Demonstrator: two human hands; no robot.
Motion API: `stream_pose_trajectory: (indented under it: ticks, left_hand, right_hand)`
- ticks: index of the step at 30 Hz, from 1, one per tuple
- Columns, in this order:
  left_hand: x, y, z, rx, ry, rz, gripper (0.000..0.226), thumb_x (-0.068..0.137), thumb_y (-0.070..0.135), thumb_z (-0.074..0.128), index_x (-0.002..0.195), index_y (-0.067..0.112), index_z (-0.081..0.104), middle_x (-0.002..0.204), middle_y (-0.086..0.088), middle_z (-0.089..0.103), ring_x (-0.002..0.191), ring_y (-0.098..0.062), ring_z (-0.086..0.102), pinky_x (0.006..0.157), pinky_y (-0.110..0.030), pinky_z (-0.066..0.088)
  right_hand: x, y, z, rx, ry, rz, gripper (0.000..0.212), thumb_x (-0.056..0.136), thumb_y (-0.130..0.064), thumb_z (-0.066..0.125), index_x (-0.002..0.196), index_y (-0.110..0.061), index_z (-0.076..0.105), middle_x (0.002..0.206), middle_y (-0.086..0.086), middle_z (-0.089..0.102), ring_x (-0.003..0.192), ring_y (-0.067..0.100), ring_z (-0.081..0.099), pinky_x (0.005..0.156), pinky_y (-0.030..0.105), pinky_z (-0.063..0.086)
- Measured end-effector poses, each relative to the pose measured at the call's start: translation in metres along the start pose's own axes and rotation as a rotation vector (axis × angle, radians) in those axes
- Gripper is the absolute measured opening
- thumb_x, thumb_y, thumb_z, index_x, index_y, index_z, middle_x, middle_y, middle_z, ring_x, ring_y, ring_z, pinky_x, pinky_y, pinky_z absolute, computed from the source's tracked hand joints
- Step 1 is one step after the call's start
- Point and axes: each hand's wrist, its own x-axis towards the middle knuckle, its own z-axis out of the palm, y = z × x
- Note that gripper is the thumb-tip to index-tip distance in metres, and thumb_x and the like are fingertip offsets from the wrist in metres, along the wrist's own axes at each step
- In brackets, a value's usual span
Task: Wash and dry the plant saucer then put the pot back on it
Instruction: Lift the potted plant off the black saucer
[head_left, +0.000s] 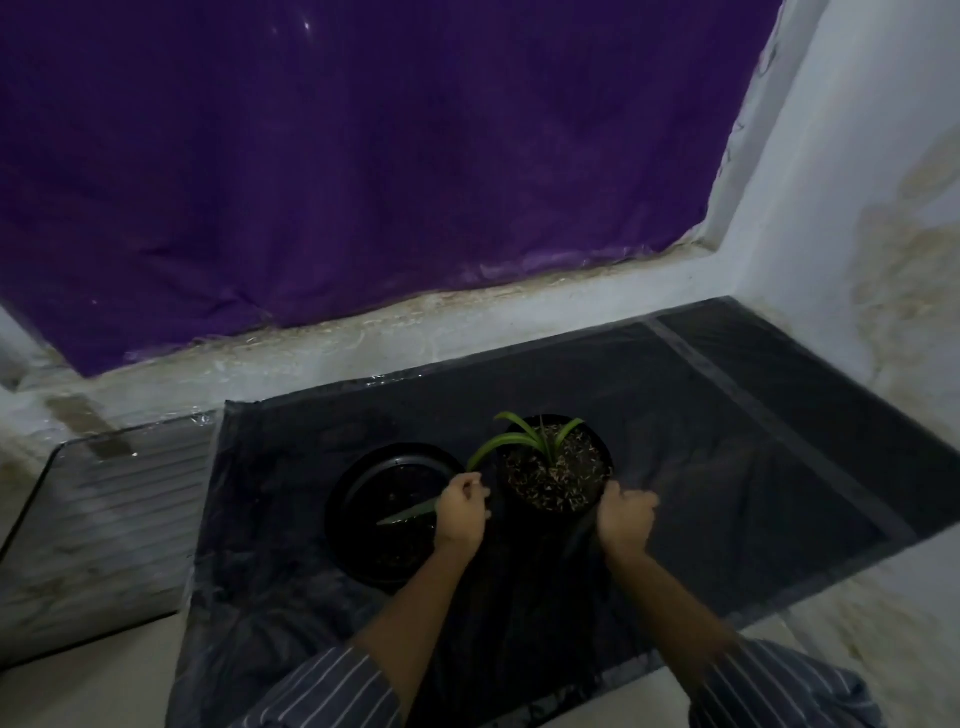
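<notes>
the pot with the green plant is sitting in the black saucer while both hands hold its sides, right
Not quite. The head view shows the pot standing on the black sheet, beside the saucer and to its right, not in it. The rest holds: the left hand and right hand are at the pot's sides, and one green leaf reaches over the saucer.

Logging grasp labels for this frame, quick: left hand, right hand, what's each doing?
Left hand: curled beside the pot, over the saucer rim; grip on anything cannot be told.
Right hand: curled against the pot's right side; grip cannot be told.
</notes>
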Motion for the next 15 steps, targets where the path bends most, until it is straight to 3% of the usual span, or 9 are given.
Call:
stream_pose_trajectory:
  ticks: [2,6,9,12,15]
  left_hand:
    - [-0.003,-0.011,-0.02,0.085,0.117,0.035,0.024,0.097,0.013,0.041,0.114,0.007,0.056,0.105,-0.014,0.068,0.085,-0.027,0.062,0.075,-0.033,0.052]
    - [-0.006,-0.034,-0.067,0.273,0.35,0.076,0.021,0.093,0.008,0.044,0.109,0.007,0.058,0.11,-0.017,0.06,0.099,-0.031,0.057,0.082,-0.035,0.047]
    - [-0.007,-0.046,-0.097,0.443,0.493,-0.017,0.029,0.091,0.01,0.049,0.119,0.007,0.052,0.123,-0.02,0.046,0.114,-0.036,0.044,0.09,-0.043,0.042]
    - [-0.007,-0.053,-0.114,0.409,0.49,-0.239,0.045,0.091,0.015,0.052,0.131,0.003,0.038,0.134,-0.026,0.035,0.12,-0.042,0.038,0.096,-0.047,0.039]
    - [-0.004,-0.063,-0.124,0.306,0.353,-0.359,0.053,0.093,0.015,0.051,0.137,-0.005,0.029,0.139,-0.029,0.036,0.126,-0.042,0.04,0.104,-0.043,0.035]
  right_hand:
    - [-0.032,0.014,0.009,0.085,0.042,0.032,0.027,0.094,-0.015,0.05,0.095,0.012,0.047,0.115,0.036,0.055,0.106,0.043,0.053,0.092,0.043,0.04]
    - [-0.079,0.035,0.035,0.183,-0.015,0.197,0.037,0.097,-0.021,0.044,0.113,0.012,0.045,0.12,0.032,0.053,0.109,0.043,0.051,0.091,0.042,0.037]
    - [-0.097,0.042,0.061,-0.037,-0.267,0.168,0.035,0.096,-0.018,0.048,0.113,0.012,0.047,0.121,0.03,0.056,0.111,0.04,0.053,0.093,0.039,0.04]
    - [-0.103,0.04,0.085,-0.302,-0.554,0.081,0.031,0.095,-0.019,0.048,0.116,0.004,0.043,0.124,0.025,0.056,0.099,0.028,0.054,0.094,0.039,0.044]
    - [-0.1,0.032,0.103,-0.35,-0.636,0.069,0.046,0.096,-0.019,0.046,0.136,-0.005,0.028,0.127,0.024,0.053,0.1,0.031,0.057,0.08,0.041,0.051]
